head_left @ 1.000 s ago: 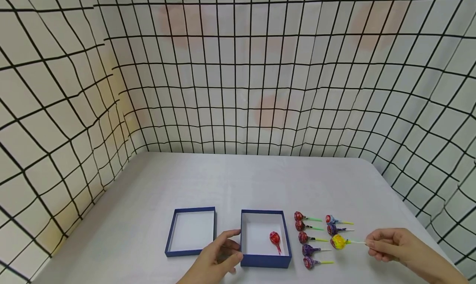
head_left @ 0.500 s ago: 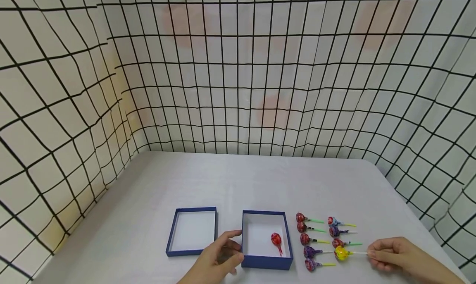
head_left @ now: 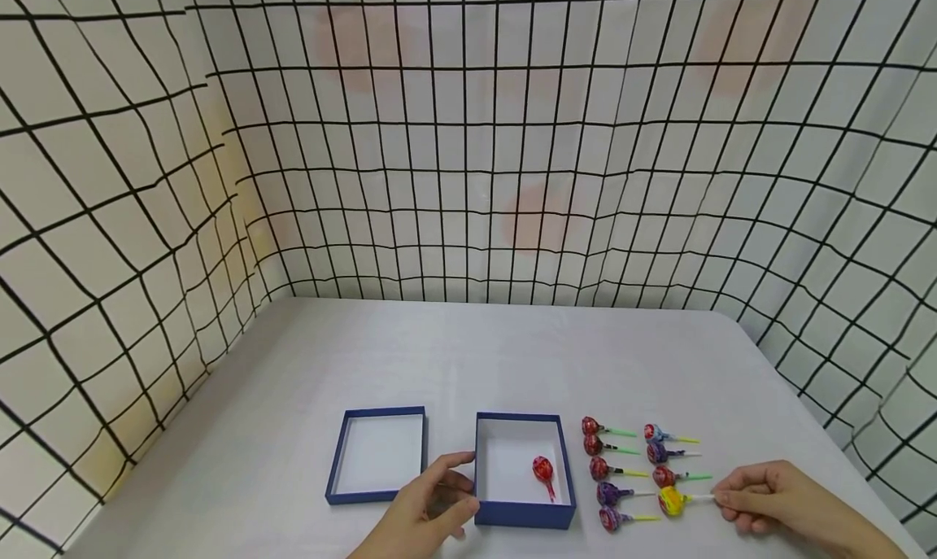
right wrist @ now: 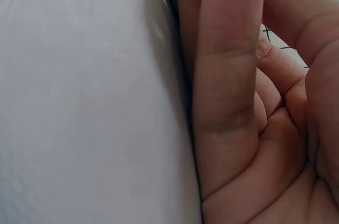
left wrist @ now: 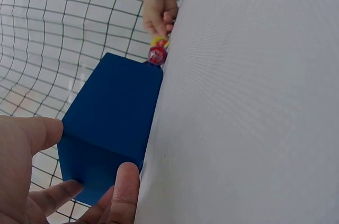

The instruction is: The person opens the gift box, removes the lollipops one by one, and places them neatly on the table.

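In the head view, my right hand (head_left: 776, 498) pinches the white stick of a yellow lollipop (head_left: 671, 501), whose wrapped head points left, low at the table. It is at the near end of the right column of lollipops, just below a red lollipop with a green stick (head_left: 666, 476). My left hand (head_left: 433, 504) rests against the left side of a blue box (head_left: 523, 515), fingers spread and touching it. Inside that box lies a red lollipop (head_left: 542, 468). The left wrist view shows fingertips on the blue box (left wrist: 114, 105). Only fingers and tablecloth fill the right wrist view.
A shallow blue lid (head_left: 376, 455) lies white side up left of the box. Several lollipops (head_left: 598, 467) form a column right of the box, heads left; a second column (head_left: 659, 452) is beside it. White cloth covers the table (head_left: 468, 355); grid-patterned fabric (head_left: 454, 152) surrounds it.
My right hand has brought the yellow lollipop down toward me, uncovering the red lollipop with the green stick. It has since slid slightly left. My left hand and the box look unmoved.
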The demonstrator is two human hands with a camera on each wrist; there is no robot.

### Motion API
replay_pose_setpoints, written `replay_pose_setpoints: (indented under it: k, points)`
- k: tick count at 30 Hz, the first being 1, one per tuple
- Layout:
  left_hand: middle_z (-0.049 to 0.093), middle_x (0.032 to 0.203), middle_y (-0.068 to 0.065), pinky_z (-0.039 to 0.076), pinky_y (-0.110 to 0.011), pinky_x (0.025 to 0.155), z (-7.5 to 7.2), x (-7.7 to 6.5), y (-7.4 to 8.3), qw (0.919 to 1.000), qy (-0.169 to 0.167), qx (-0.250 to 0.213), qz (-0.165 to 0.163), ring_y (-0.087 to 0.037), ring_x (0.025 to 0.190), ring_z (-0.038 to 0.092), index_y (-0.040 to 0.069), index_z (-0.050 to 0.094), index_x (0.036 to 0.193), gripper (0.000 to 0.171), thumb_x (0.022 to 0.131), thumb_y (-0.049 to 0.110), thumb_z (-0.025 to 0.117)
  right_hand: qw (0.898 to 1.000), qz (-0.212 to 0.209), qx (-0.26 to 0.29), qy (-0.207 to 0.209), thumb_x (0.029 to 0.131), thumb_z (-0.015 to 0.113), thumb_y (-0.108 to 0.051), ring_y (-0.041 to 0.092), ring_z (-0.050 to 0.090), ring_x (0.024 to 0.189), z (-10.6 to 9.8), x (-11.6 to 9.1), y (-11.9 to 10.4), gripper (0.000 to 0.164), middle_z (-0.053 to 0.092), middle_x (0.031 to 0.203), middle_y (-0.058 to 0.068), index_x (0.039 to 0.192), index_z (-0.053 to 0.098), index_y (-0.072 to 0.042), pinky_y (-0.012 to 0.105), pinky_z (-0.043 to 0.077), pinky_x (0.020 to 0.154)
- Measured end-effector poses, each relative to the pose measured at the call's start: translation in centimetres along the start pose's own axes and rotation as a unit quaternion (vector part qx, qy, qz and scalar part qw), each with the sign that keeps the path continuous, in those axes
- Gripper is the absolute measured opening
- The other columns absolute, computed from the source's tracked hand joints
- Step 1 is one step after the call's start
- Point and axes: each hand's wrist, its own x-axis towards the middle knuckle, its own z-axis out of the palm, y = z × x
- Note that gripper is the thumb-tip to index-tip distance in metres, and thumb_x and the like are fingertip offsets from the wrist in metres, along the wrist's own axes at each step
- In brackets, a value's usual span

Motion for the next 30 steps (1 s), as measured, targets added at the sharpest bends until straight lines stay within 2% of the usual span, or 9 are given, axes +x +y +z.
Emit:
replay_pose_setpoints:
  k: [9,30]
  points:
    - [0.067,0.122,-0.011,0.057,-0.023,0.074,0.03,-0.02,0.11,1.0000,0.003,0.004,0.000,-0.019,0.086,0.070,0.010,0.050,0.157,0.056,0.108,0.032,0.068,0.999,-0.001,0.029,-0.016,0.110,0.063,-0.020,0.008,0.072,0.080,-0.30,0.00,0.26,0.026,0.081,0.096,-0.001,0.121,0.074,0.001,0.022,0.061,0.069]
    - [0.067,0.124,-0.011,0.058,-0.023,0.074,0.04,-0.04,0.28,1.0000,0.002,0.003,0.001,-0.019,0.087,0.070,0.010,0.050,0.157,0.056,0.108,0.031,0.067,1.000,-0.022,-0.010,0.019,0.109,0.064,-0.021,0.008,0.070,0.077,0.19,-0.16,0.11,0.026,0.076,0.093,0.001,0.114,0.072,0.004,0.024,0.060,0.067]
